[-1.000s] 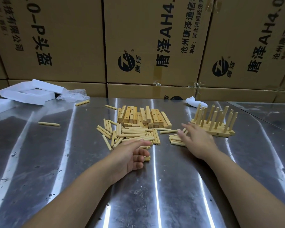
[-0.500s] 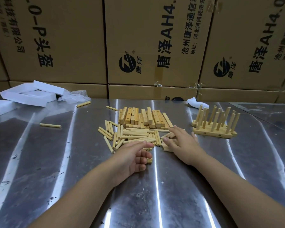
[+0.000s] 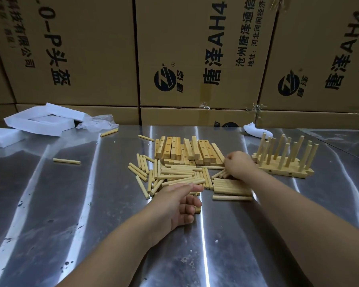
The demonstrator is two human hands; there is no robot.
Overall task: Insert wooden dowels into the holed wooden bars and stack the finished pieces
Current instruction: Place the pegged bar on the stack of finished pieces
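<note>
A pile of holed wooden bars (image 3: 187,151) lies at mid-table, and loose dowels (image 3: 174,175) are spread in front of it. A neat batch of dowels (image 3: 230,186) lies just right of the spread. My left hand (image 3: 179,204) rests on the table at the near edge of the dowels. Its fingers curl round a few dowels whose ends peek out, and the thumb is stretched forward. My right hand (image 3: 239,164) has its fingers curled at the right near end of the bar pile; what they hold is hidden. The finished pieces (image 3: 286,162), bars with upright dowels, stand to the right.
The steel table (image 3: 71,204) carries stray dowels at the left (image 3: 66,161) and back (image 3: 109,132). White foam pieces (image 3: 39,123) and a plastic bag (image 3: 96,123) lie at the back left. Cardboard boxes (image 3: 195,59) wall off the far edge.
My right hand swept a batch of dowels left toward the pile, left them there, then moved up to the right end of the bars. My left hand has barely moved.
</note>
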